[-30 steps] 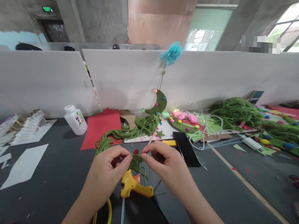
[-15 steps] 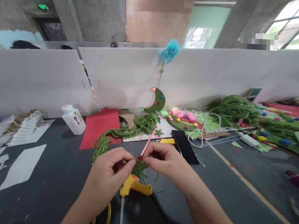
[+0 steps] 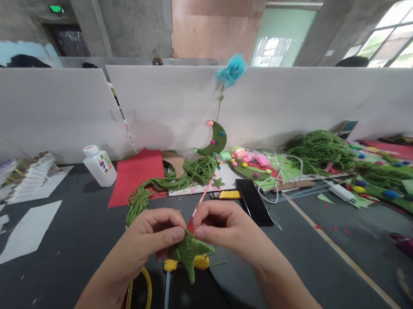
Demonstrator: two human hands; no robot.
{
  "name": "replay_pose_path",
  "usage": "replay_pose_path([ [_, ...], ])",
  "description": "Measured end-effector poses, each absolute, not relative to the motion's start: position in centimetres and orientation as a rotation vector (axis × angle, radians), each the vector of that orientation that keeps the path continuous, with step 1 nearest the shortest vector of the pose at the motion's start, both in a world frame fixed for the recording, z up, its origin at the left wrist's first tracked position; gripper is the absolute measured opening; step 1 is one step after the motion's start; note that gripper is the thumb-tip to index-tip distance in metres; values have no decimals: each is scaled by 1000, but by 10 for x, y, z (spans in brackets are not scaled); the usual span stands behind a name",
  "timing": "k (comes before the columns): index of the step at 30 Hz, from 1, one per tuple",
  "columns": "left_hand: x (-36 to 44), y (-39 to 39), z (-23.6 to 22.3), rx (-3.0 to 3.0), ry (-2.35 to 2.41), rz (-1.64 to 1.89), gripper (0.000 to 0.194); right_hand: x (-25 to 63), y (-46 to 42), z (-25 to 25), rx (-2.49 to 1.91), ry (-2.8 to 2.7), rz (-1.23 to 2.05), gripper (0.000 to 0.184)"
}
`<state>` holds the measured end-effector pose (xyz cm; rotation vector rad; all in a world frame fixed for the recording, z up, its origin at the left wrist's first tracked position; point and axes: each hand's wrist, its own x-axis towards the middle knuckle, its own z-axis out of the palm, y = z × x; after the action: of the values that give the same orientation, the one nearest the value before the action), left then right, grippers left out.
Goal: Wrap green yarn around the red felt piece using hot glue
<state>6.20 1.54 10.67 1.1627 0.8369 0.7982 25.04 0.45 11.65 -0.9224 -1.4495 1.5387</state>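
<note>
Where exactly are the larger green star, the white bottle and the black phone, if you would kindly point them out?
Larger green star (image 3: pixel 188 252): head view, middle of its body.
White bottle (image 3: pixel 102 167): head view, label on its side.
Black phone (image 3: pixel 254 202): head view, middle of its dark face.

Yellow glue gun (image 3: pixel 202 262) partly hidden by star (image 3: pixel 187 253).

Bright windows with dark frames (image 3: pixel 391 42) and rough gray walls (image 3: pixel 134 19) stand behind a dark gray bench (image 3: pixel 81 258).
</note>
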Motion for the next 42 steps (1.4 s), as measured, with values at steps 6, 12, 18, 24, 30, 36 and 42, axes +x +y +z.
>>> replay_pose_path([
  [6, 66, 16, 93, 907, 654, 663, 28, 240, -4, 121, -888, -1420, 1481, 13],
  [12, 77, 17, 93, 861, 685, 604, 16, 236, -5, 122, -992, -1300, 1506, 18],
  [18, 67, 22, 97, 1091, 826, 912, 25, 244, 3, 122, -1214, -1365, 1270, 12],
  [24, 72, 11, 105, 1389, 1092, 1018, 5, 239, 1, 122, -1246, -1423, 1219, 12],
  [30, 71, 12, 108, 1413, 1129, 1041, 11, 241, -2, 123, -1242, -1411, 1099, 5],
  [36, 67, 13, 102, 1396, 1060, 1033, 7, 242, -3, 124, -1242, -1490, 1064, 9],
  [42, 68, 13, 97, 1317, 1006, 1054, 6, 240, -3, 125, -1205, -1427, 1187, 12],
])
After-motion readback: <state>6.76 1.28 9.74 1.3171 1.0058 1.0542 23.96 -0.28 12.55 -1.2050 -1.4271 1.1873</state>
